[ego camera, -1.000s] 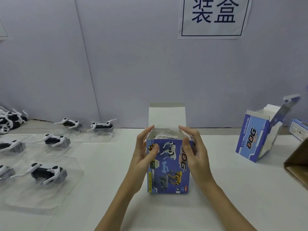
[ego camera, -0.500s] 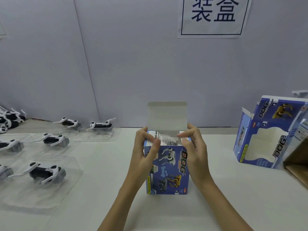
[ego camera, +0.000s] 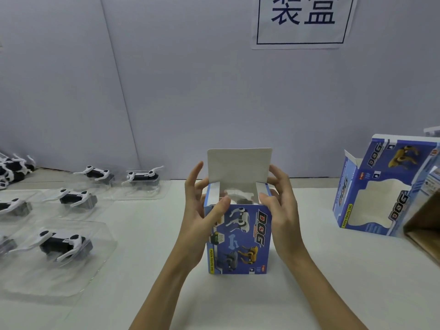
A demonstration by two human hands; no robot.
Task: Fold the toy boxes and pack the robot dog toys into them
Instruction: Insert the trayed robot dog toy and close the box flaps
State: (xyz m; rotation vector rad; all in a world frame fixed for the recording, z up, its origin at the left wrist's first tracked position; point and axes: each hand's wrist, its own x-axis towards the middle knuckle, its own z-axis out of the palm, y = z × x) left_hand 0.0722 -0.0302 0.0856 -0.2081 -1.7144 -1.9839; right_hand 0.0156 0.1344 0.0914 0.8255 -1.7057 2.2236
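Note:
A blue toy box point(ego camera: 240, 241) stands upright in the middle of the table, its white top lid point(ego camera: 239, 166) raised at the back. A robot dog toy in clear plastic shows inside the opening point(ego camera: 238, 196). My left hand point(ego camera: 198, 220) is at the box's left side, its thumb on the left side flap by the rim and its fingers spread upward. On the right side, my right hand point(ego camera: 282, 210) has its thumb on the right flap and its fingers reach behind the lid.
Several black-and-white robot dogs in clear trays point(ego camera: 64, 244) lie on the left half of the table. A second blue box point(ego camera: 385, 186) with a window cutout stands open at the right, next to a brown carton point(ego camera: 423, 229). A grey wall runs behind.
My thumbs have moved from the front of the box up to the side flaps at the rim. The view shifted, and the box at the right has been turned to show its window side.

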